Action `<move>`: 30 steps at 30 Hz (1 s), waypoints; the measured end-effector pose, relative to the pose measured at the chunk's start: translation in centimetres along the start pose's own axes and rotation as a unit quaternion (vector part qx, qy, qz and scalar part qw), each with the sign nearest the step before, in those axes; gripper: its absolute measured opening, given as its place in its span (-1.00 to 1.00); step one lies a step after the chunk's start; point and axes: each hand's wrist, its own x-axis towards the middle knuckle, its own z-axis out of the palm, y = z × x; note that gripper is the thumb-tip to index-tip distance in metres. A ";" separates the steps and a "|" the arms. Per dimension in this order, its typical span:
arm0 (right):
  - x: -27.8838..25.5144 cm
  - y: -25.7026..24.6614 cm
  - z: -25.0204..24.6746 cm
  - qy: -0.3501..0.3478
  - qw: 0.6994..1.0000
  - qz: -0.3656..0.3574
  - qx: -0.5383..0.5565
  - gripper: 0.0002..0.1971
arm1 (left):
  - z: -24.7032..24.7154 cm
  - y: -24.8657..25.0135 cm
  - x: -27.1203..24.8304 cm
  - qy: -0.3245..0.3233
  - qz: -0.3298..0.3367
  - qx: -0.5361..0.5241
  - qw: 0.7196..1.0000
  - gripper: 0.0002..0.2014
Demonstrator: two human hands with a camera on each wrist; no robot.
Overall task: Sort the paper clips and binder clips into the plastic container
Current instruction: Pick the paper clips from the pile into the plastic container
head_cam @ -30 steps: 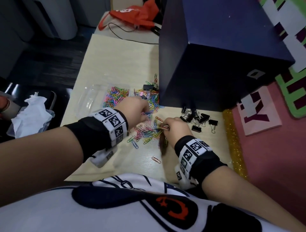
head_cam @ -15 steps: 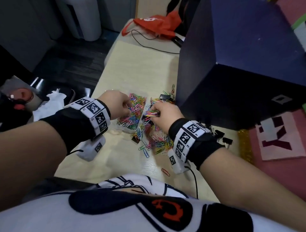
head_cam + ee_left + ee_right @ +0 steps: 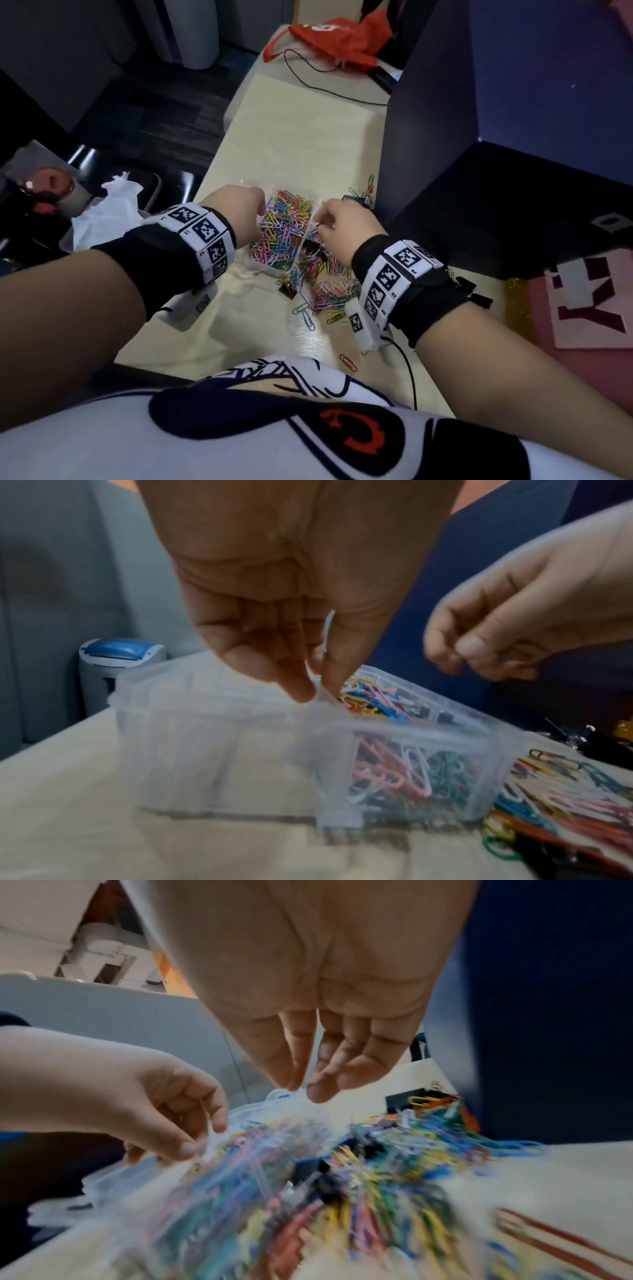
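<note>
A clear plastic container stands at the middle of the pale table, one compartment full of coloured paper clips. My left hand pinches its thin wall between thumb and fingers. My right hand hovers over the container's right edge, fingers pointing down with a small gap at the tips and nothing between them. Loose paper clips lie in a heap just right of the container. Black binder clips lie in front, beyond and by my right wrist.
A big dark blue box stands close on the right, touching the heap. An orange bag and a black cable lie at the table's far end. White tissue lies on a black chair to the left. A pink mat is on the right.
My right hand carried a bunch of paper clips from the loose heap to the container and now holds none. My left hand moved from the heap to the container's wall.
</note>
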 end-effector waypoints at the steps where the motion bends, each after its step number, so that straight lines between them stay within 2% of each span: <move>1: -0.5 0.7 0.2 -0.007 1.000 0.013 -0.011 -0.82 | 0.2 0.0 0.1 0.005 0.001 -0.003 1.000 -0.75; 4: -2.3 2.0 1.7 -0.062 0.996 -0.004 -0.069 -0.78 | 0.3 0.0 0.3 0.031 0.002 -0.022 0.999 -0.78; 8: -4.0 1.3 4.8 -0.118 0.976 -0.132 -0.124 -0.63 | 0.1 0.2 0.7 0.042 0.014 -0.020 0.999 -0.79; 12: -4.3 0.4 6.8 -0.118 0.955 -0.180 -0.206 -0.53 | -0.1 0.6 0.1 0.017 0.028 0.004 0.999 -0.77; 15: -4.5 0.3 7.2 -0.088 0.948 -0.193 -0.237 -0.58 | 0.0 1.2 -1.0 0.018 0.061 0.030 0.997 -0.83; 19: -4.9 0.5 7.2 -0.055 0.950 -0.196 -0.236 -0.64 | 0.6 2.6 -2.6 -0.030 0.108 0.055 0.992 -0.87; 22: -5.5 1.3 6.9 -0.029 0.965 -0.196 -0.170 -0.63 | 1.0 3.3 -3.4 -0.027 0.139 0.069 0.988 -0.85; 25: -6.3 2.6 6.2 0.022 0.989 -0.137 -0.043 -0.61 | 1.5 4.0 -4.1 -0.022 0.156 0.079 0.984 -0.86; 28: -6.9 4.3 5.4 0.067 0.993 -0.094 0.036 -0.63 | 1.9 4.8 -4.5 -0.046 0.163 0.092 0.981 -0.88; 30: -7.3 5.3 4.9 0.087 0.992 -0.063 0.070 -0.65 | 2.3 5.5 -4.7 -0.078 0.186 0.135 0.970 -0.82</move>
